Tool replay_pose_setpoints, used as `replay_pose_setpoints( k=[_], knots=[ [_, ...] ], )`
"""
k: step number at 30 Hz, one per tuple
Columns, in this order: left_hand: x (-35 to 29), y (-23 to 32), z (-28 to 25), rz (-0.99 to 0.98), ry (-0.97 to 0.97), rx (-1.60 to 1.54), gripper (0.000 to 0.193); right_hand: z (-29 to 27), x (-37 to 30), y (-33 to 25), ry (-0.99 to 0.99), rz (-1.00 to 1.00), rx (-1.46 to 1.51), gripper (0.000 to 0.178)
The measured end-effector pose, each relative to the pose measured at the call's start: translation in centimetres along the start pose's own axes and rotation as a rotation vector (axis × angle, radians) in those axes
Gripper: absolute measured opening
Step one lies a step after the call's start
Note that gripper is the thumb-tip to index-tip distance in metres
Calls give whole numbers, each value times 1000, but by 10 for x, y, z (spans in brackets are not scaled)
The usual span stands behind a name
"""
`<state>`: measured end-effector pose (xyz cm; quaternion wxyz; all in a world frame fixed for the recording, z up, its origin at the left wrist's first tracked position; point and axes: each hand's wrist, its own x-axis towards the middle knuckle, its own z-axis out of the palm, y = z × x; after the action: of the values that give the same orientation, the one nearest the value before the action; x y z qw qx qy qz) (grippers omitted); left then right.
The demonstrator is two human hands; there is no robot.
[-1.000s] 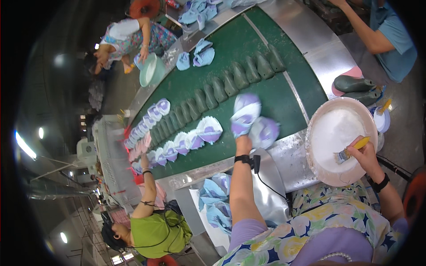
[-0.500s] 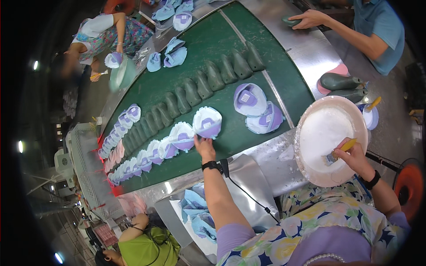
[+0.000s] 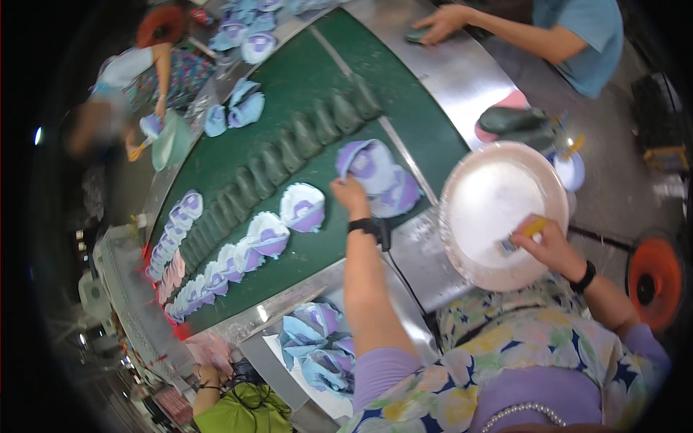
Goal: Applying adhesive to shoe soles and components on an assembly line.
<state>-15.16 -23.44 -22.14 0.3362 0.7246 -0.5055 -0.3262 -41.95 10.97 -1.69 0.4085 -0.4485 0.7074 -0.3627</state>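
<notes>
My left hand [image 3: 351,196] has its fingers closed at the near-left edge of a purple-and-white shoe upper [image 3: 369,164]. That upper overlaps a second one [image 3: 401,195] on the green belt [image 3: 328,242]. In my right hand [image 3: 546,244] is a brush with a yellow handle [image 3: 534,227]. Its bristles hang over the white liquid [image 3: 494,202] in a large pale pink bowl [image 3: 449,249]; whether they touch it is blurred. To the left of my left hand, a row of white-and-purple uppers [image 3: 302,207] runs down the belt, beside a long row of dark green shoe lasts [image 3: 289,151].
A co-worker's hand [image 3: 442,23] holds a dark green piece at the far metal edge. Another person stands far left by a green bowl [image 3: 172,141]. More blue uppers [image 3: 310,346] lie near me. Dark lasts [image 3: 512,119] and an orange fan [image 3: 653,281] are at the right.
My left hand has left the near row of uppers and moved right to the overlapping pair. My right hand keeps the brush over the bowl. The whole view has shifted.
</notes>
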Motion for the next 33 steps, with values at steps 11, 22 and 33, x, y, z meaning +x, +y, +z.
replay_pose_setpoints(
  k=[11, 22, 33],
  knots=[
    [-216, -62, -222, 955, -745, 747, 40, -11, 37, 30, -44, -10, 150, 15],
    [-229, -32, -155, 652, -859, 747, 48, 15, 24, 49, -209, -540, -448, 15],
    [-229, 117, -153, -23, -902, -284, 40, -73, 23, -17, -53, -315, 312, 20]
  ],
)
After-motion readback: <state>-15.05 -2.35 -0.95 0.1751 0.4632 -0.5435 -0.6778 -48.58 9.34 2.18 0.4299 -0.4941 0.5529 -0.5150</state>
